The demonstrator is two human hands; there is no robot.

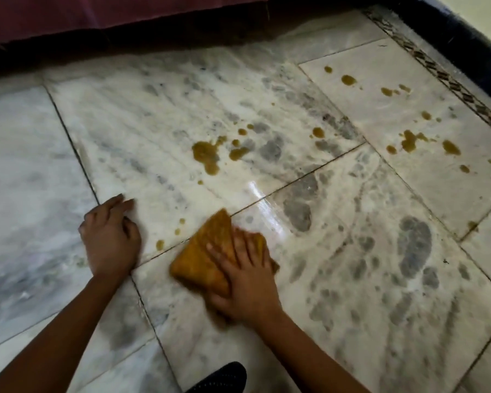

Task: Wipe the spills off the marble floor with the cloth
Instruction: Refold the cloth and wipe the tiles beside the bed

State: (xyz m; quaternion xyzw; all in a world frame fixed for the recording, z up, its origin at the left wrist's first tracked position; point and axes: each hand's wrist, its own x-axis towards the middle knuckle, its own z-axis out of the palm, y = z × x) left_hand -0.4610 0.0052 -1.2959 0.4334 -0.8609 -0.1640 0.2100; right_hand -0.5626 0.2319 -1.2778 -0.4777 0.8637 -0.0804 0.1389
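A folded orange-brown cloth (204, 251) lies flat on the white, grey-veined marble floor (352, 251). My right hand (244, 276) presses down on it with fingers spread and straight; the hand is motion-blurred. My left hand (109, 236) rests on the floor to the left of the cloth, fingers loosely bent, holding nothing. Brown spill drops (179, 226) sit between my two hands. A larger brown puddle (206, 156) with small splashes lies farther ahead. More brown splashes (408, 140) dot the tile at the far right.
A dark red fabric edge (125, 21) runs along the top of the view, with shadow beneath it. A black skirting (465, 43) and a patterned border strip (448, 80) line the right side. A dark patterned item (224, 378) shows at the bottom.
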